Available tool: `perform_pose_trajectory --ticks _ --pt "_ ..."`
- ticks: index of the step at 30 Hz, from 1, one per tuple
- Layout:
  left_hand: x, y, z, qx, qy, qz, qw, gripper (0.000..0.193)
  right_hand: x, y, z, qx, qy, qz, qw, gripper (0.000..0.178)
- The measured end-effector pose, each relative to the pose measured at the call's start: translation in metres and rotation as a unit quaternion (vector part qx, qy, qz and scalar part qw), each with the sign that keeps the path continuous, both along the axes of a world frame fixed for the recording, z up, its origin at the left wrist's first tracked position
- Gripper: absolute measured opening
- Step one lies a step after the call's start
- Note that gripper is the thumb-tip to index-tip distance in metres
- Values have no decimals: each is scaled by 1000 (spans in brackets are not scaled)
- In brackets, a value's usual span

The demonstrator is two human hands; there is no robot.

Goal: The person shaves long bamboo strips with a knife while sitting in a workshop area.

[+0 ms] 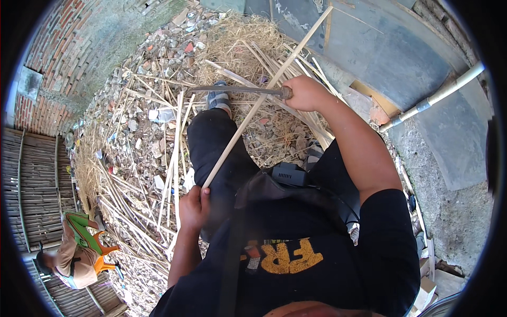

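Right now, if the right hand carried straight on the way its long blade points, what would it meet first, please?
The right hand holds a long blade pointing to the person's left. The blade already lies across the thin bamboo strip held by the left hand. Beyond its tip, the loose bamboo strips and rubble probably come next, though depth is unclear.

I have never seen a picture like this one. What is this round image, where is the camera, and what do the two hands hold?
There is no machine here. A person wears a wide fisheye camera on the head, looking down, so the picture is round and straight edges bend. You see the person's own dark shirt, arms and one leg from above.

The left hand closes around the lower end of a long pale stick, which runs up and to the right across the leg. The right hand holds the handle of a long blade, laid across the stick.

The ground is covered with rubble, straw and many thin cut strips. Another person crouches at the lower left, beside a bamboo fence.
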State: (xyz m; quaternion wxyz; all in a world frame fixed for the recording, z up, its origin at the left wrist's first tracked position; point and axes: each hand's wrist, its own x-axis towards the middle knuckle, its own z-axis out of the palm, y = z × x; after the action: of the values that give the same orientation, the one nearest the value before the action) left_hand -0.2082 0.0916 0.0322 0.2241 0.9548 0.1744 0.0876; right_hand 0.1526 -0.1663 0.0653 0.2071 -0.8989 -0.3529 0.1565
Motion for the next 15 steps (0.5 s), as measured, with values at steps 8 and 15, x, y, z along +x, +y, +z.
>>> perform_pose_trajectory --ticks 8,15 --pt "-3 2 0 -19 13 9 1000 35 -31 4 13 4 -52 21 998 20" --pt "1 -3 -2 8 -6 11 1000 35 2 -1 -7 15 -5 -15 1000 23"
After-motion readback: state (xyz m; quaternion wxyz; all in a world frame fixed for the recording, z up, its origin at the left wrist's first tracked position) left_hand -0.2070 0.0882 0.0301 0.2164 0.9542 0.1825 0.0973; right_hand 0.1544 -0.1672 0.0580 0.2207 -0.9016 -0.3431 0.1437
